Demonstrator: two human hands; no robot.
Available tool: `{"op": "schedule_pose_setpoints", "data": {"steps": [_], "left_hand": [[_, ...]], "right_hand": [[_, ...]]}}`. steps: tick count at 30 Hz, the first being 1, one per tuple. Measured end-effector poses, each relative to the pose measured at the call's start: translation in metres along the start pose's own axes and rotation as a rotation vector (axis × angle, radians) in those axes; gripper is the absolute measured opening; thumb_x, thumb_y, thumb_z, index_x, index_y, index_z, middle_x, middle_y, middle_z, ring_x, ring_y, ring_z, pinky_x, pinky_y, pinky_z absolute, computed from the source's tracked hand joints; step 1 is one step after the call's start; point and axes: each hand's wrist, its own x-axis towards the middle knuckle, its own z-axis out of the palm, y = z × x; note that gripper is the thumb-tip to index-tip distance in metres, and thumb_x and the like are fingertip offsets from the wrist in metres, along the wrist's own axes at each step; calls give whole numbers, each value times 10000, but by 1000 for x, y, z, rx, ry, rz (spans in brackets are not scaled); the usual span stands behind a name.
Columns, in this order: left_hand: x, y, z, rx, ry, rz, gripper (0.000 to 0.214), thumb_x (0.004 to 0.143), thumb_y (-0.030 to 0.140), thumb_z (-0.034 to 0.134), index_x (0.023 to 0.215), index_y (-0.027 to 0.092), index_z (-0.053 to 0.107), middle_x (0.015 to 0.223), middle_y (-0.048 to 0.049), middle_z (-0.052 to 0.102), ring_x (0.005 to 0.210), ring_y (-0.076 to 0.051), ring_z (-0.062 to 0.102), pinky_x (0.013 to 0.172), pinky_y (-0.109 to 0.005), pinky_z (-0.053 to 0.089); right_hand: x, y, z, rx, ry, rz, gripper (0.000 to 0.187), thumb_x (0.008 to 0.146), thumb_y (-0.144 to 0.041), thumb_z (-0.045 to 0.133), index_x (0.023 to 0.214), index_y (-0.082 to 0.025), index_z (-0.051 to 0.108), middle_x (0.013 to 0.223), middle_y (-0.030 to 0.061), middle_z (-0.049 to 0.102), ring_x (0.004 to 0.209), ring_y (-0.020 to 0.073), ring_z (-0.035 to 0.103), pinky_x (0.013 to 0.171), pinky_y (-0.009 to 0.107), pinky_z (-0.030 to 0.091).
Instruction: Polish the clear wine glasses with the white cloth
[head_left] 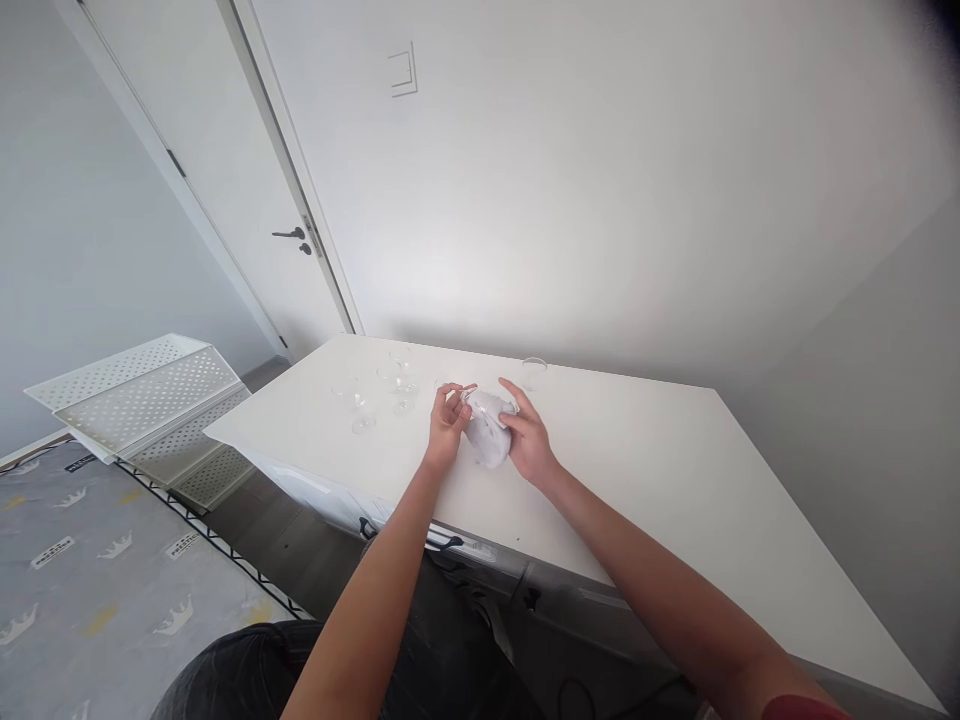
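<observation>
Above the white table (630,460), both hands hold a crumpled white cloth (487,440) between them. My left hand (448,425) grips its left edge, thumb against the fabric and fingers curled. My right hand (531,438) closes on the right side of the cloth, with the index finger raised off it. Something clear shows faintly at the top of the cloth by my left fingers; whether a glass is wrapped inside I cannot tell. Just behind the right hand stands a clear glass (534,373). Several stemmed glasses stand to the left, among them a front one (363,424).
A white wall (600,200) runs along the table's back edge. At the left are a door (217,180) with a dark handle, white perforated metal shelves (142,395) and a grey crown-patterned bed cover (97,580). Dark drawer handles (450,542) stick out at the table's front.
</observation>
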Motion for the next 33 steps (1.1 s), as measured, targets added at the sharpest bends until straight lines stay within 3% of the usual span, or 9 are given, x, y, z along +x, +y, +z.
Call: {"op": "schedule_pose_setpoints", "data": {"steps": [4,9,12,14,19,23,25,30,33], "left_hand": [[0,-2,0,32,-20,43,410,911,487,748,1199,216,638,1378,-160,646,1248,-274,640,1046,-423,513],[1,-2,-2,37,31,57,398,900,420,781,1222,226,651,1271,-132,706,1185,-263,674,1016,-411,528],[1,-1,-1,-6,27,46,380,904,424,778,1215,234,671,1332,-134,691,1206,-265,670,1077,-444,505],[0,0,0,-31,-12,25,330,940,462,723,1158,214,719,1395,-149,660,1331,-293,604,1141,-468,463],[0,3,-3,-151,-93,-34,307,961,485,677,999,196,772,1536,-136,560,1425,-358,530,1183,-519,404],[2,5,-9,-230,-147,-36,342,972,502,644,937,183,765,1576,-137,516,1447,-367,501,1200,-538,374],[4,3,-12,-229,-109,-35,373,984,525,612,877,184,721,1579,-123,508,1470,-354,469,1188,-529,384],[4,-4,-11,121,109,52,324,914,528,707,1040,252,594,1525,-82,500,1473,-274,424,1133,-434,427],[2,-5,-5,433,-68,66,411,856,499,778,1138,259,600,1329,-84,623,1297,-256,561,1103,-406,426]], "right_hand": [[4,2,-8,-99,70,11,628,789,-293,614,1413,-360,582,1009,-17,688,880,193,590,772,301,472],[1,4,-5,-96,-141,-1,602,793,-293,692,1388,-310,603,1211,24,696,1054,240,611,891,346,484],[3,4,-6,-91,-30,-86,610,864,-381,667,1455,-340,518,1162,17,693,1030,233,621,892,358,496],[5,3,-8,-173,25,-101,567,918,-465,612,1461,-340,508,1208,29,679,1044,232,623,898,369,504],[5,-3,-8,-511,-97,-184,622,828,-386,752,1416,-303,567,1210,54,692,992,241,643,858,380,523],[1,-6,-7,-581,89,-378,387,912,-421,666,1262,-261,628,1139,64,693,874,222,631,759,358,511],[0,-6,-9,-642,179,-472,297,963,-434,605,1197,-253,627,1083,61,687,771,196,599,708,349,492],[-1,-4,-12,-699,254,-568,283,970,-444,623,1176,-250,610,1077,65,688,775,195,622,738,365,516],[0,-2,-11,-734,241,-550,290,972,-452,619,1180,-249,620,1078,68,707,835,214,660,783,386,546]]}}
